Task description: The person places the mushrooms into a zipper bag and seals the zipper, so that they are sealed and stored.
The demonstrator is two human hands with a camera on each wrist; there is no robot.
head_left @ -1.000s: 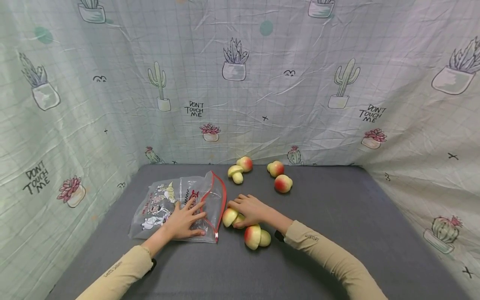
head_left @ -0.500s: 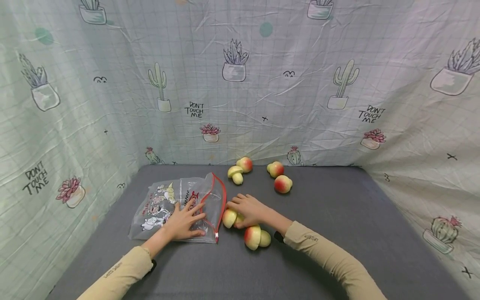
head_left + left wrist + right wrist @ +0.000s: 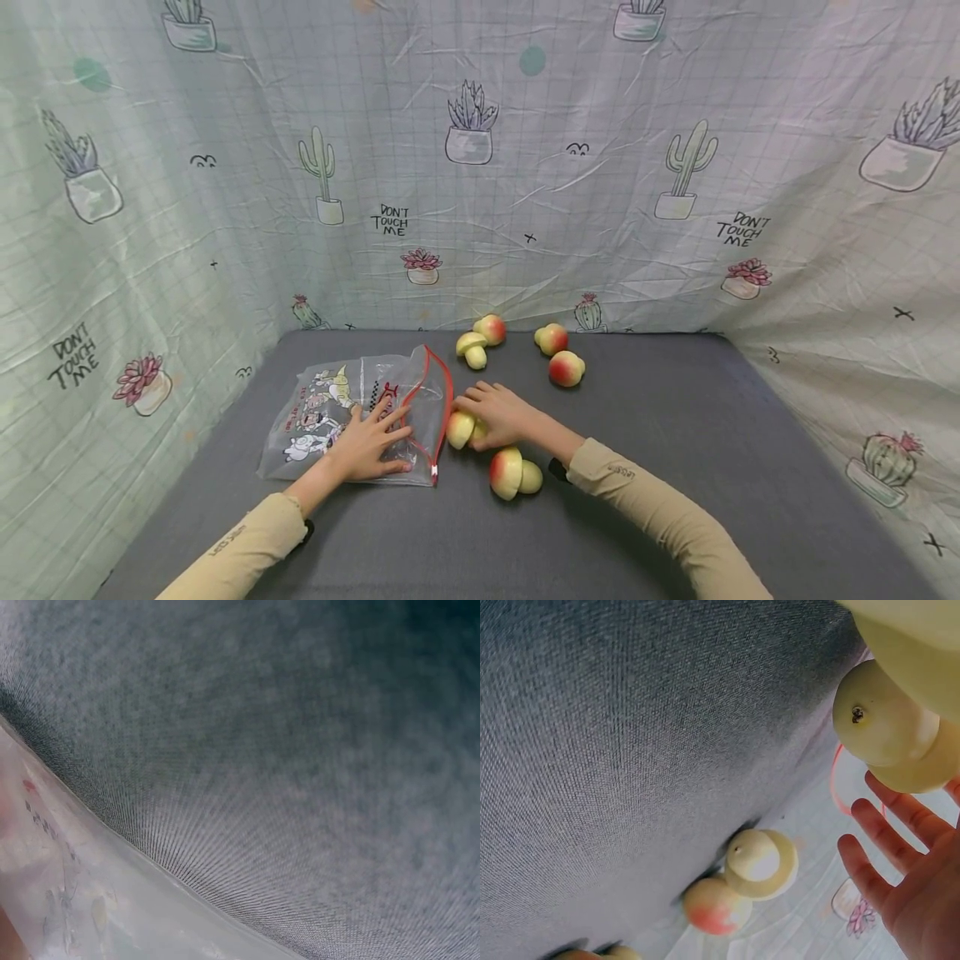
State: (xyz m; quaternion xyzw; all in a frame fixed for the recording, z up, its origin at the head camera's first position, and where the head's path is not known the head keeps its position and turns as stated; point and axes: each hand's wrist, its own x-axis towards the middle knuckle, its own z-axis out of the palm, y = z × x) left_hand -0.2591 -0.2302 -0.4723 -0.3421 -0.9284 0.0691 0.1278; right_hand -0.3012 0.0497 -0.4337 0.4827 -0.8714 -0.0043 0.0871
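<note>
My left hand [image 3: 367, 446] lies with spread fingers on a clear plastic zip bag [image 3: 390, 367] with cartoon prints. The bag's red-edged mouth faces right, and its white slider [image 3: 434, 472] is at the near corner. Beside that mouth my right hand [image 3: 498, 412] grips a yellow-and-red toy mushroom [image 3: 460, 430], partly covered by the fingers. In the right wrist view, a fingertip meets the cap of this mushroom [image 3: 885, 712], while three fingers extend below it. Another toy mushroom [image 3: 508, 473] lies just nearer, under the right wrist. The left wrist view shows mostly grey cloth and the bag's edge [image 3: 165, 900].
Two toy mushrooms [image 3: 472, 348] lie together at the back middle of the grey tabletop [image 3: 660, 417]. To their right are two more mushrooms [image 3: 566, 367]. A printed cloth curtain [image 3: 525, 200] encloses the back and both sides.
My right hand has shifted slightly away from me, and the mushroom under it has moved and turned a little. The left hand and the bag stay where they were.
</note>
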